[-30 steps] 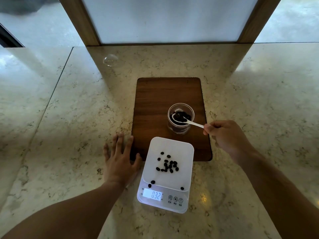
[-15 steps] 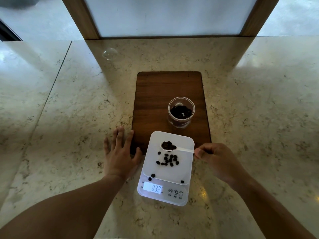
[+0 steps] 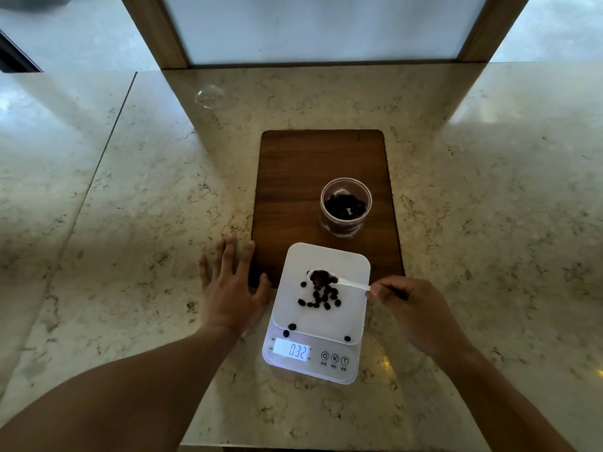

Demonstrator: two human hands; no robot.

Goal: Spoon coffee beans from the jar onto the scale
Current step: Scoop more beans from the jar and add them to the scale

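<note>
A clear jar [image 3: 346,207] with dark coffee beans in it stands on a wooden board [image 3: 303,177]. In front of it sits a white digital scale [image 3: 346,318] whose display reads 0.32. A loose cluster of coffee beans [image 3: 321,298] lies on its platform, with a few strays near the front edge. My right hand [image 3: 414,308] pinches the handle of a small white spoon [image 3: 329,279], whose bowl holds beans just above the cluster. My left hand [image 3: 228,288] rests flat on the counter left of the scale, fingers spread, thumb touching the board's corner.
The marble counter [image 3: 130,223] stretches wide on both sides. A clear lid [image 3: 210,96] lies at the back left. A wood-framed white panel [image 3: 326,27] rises behind the counter.
My right hand lifted the loaded spoon out of the jar and carried it toward me over the scale, now lower and closer to the bean cluster. The left hand stayed put.
</note>
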